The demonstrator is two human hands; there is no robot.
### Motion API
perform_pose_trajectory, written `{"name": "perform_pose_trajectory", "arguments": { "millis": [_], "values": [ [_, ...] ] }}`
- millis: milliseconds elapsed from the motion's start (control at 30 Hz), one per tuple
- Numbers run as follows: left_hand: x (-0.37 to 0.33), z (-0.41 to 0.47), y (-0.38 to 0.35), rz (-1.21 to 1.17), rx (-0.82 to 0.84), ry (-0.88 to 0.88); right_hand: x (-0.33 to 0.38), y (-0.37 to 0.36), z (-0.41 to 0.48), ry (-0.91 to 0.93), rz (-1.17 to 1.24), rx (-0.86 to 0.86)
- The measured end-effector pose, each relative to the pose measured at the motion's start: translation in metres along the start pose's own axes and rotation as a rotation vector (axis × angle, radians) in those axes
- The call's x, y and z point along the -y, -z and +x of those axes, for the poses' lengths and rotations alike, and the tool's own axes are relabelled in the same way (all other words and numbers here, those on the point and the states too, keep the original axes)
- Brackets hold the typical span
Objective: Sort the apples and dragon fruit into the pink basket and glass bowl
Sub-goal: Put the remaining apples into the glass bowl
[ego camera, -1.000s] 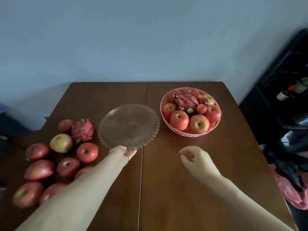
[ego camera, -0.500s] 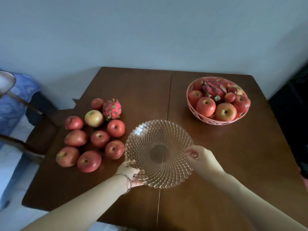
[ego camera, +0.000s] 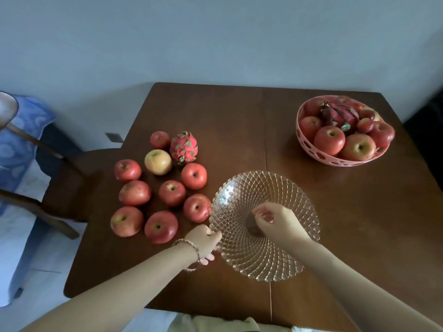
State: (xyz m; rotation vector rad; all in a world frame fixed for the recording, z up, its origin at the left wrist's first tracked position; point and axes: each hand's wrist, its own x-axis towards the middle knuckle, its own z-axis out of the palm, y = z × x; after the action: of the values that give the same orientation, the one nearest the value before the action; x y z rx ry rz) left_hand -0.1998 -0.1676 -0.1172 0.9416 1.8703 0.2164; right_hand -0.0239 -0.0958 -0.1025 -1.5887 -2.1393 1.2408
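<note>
With the left hand [ego camera: 203, 240] pinching the rim of the empty glass bowl [ego camera: 263, 255] and the right hand [ego camera: 275, 220] loosely curled above its centre holding nothing, nine apples [ego camera: 161, 226] and a dragon fruit [ego camera: 184, 147] wait beyond the left hand, while the pink basket [ego camera: 345, 161] far past the right hand sits full.

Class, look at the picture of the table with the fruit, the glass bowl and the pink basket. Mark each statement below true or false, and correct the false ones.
1. The glass bowl holds several apples. False: no apples lie in it.
2. The left hand grips the bowl's rim. True.
3. The pink basket is empty. False: it holds apples and a dragon fruit.
4. A dragon fruit lies on the table among loose apples. True.
5. The right hand is over the bowl. True.
</note>
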Motion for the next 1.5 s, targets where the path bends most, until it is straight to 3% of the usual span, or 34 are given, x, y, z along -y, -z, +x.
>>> {"name": "perform_pose_trajectory", "arguments": {
  "millis": [67,133,167,267,400,500,667,733,833,1000,1267,1500],
  "values": [
    [0.016,0.000,0.032,0.378,-0.167,-0.123,0.011,-0.014,0.004,0.042,-0.056,-0.009],
    [0.032,0.001,0.060,0.588,-0.380,-0.224,0.025,-0.033,0.010,0.141,-0.150,-0.048],
    [0.040,0.004,0.067,0.681,-0.409,-0.212,0.032,-0.044,0.015,0.220,-0.207,-0.077],
    [0.060,0.014,0.080,0.854,-0.314,-0.108,0.057,-0.087,0.040,0.314,-0.423,-0.021],
    [0.075,0.026,0.080,0.913,-0.218,-0.100,0.072,-0.129,0.072,0.156,-0.779,0.136],
    [0.079,0.033,0.082,0.881,-0.161,-0.070,0.072,-0.141,0.082,0.135,-0.765,0.112],
    [0.082,0.034,0.076,0.801,-0.161,-0.077,0.072,-0.121,0.053,0.178,-0.171,-0.041],
    [0.083,0.034,0.076,0.761,-0.165,-0.072,0.063,-0.097,0.039,0.145,-0.057,-0.085],
    [0.082,0.035,0.075,0.714,-0.168,-0.053,0.024,-0.059,0.027,0.043,-0.052,-0.163],
    [0.073,0.029,0.068,0.648,-0.219,-0.019,-0.038,-0.024,0.024,-0.159,-0.134,-0.075],
    [0.026,0.000,0.052,0.346,-0.475,-0.235,-0.058,-0.032,0.029,-0.040,-0.116,-0.035],
    [-0.022,-0.001,0.022,0.178,-0.427,-0.372,-0.051,-0.041,0.029,-0.096,-0.238,-0.024]
  ]
}}
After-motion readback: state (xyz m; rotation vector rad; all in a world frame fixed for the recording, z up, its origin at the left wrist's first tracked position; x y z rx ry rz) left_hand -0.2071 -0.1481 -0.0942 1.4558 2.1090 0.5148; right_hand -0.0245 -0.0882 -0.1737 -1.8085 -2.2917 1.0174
